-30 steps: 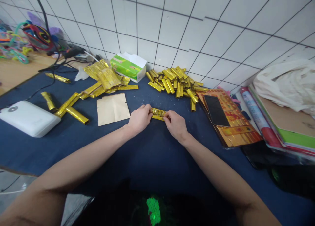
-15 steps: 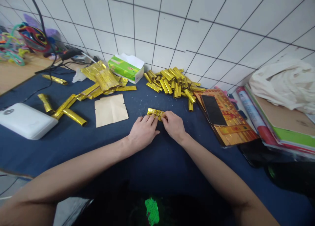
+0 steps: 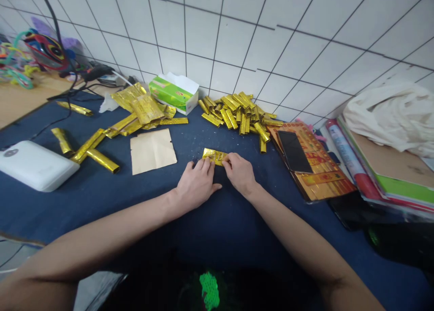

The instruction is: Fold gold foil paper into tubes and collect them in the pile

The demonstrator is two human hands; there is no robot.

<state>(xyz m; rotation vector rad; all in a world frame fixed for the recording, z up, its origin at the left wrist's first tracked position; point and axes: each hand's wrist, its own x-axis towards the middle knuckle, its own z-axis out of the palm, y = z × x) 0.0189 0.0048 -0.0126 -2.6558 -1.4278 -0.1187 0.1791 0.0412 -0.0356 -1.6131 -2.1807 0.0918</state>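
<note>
A small strip of folded gold foil paper (image 3: 214, 154) lies on the dark blue table cover in front of me. My left hand (image 3: 197, 181) rests palm down with its fingertips on the strip's near left edge, its thumb stretched out to the side. At the strip's right end my right hand (image 3: 239, 171) pinches the near corner between thumb and forefinger. Left of my hands lies a flat beige paper square (image 3: 153, 151). Beyond them, by the wall, is a heap of rolled gold foil paper tubes (image 3: 237, 112).
Loose gold foil rolls (image 3: 103, 161) and a crumpled gold packet (image 3: 147, 108) are at the left, near a white power bank (image 3: 37, 166). A green tissue box (image 3: 172, 94) stands against the tiled wall. At the right, a black phone (image 3: 294, 152) lies on orange-gold paper packs (image 3: 325, 179).
My left thumb has spread out toward the right, away from its fingers, and the left fingers have drawn back slightly, baring more of the strip. My right hand keeps its pinch.
</note>
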